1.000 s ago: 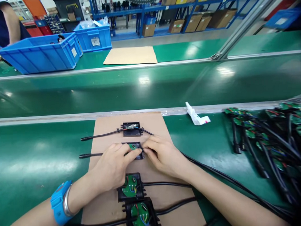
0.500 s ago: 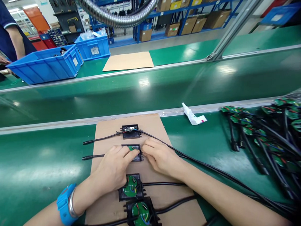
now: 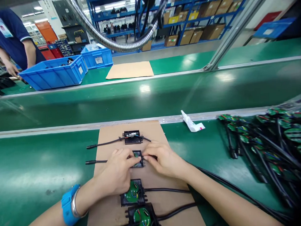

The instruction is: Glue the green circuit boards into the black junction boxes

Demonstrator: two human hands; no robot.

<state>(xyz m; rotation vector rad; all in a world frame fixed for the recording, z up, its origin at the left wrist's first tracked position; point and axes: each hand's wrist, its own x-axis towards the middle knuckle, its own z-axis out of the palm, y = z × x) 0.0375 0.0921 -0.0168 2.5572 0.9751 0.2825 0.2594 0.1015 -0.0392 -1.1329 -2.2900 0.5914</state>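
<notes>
A small black junction box (image 3: 138, 159) with a green circuit board inside lies on a brown cardboard sheet (image 3: 156, 132), cables running out both sides. My left hand (image 3: 118, 171) grips its left side with fingers curled, a blue wristband on the wrist. From the right, my right hand (image 3: 162, 158) pinches the box's edge. Another black box (image 3: 132, 137) with cables lies just beyond. Two open boxes with green boards (image 3: 133, 192) (image 3: 142, 218) sit nearer me.
A pile of cabled green boards (image 3: 265, 138) lies at the right. A white scrap (image 3: 191, 123) rests by the metal rail. Beyond the green conveyor belt (image 3: 150, 96) are blue bins (image 3: 52, 72), another cardboard sheet (image 3: 130, 70), and a person in dark blue (image 3: 12, 35) at far left.
My view has tilted up a little, showing a metal hose overhead. Both hands stay on the same small box with only slight finger shifts.
</notes>
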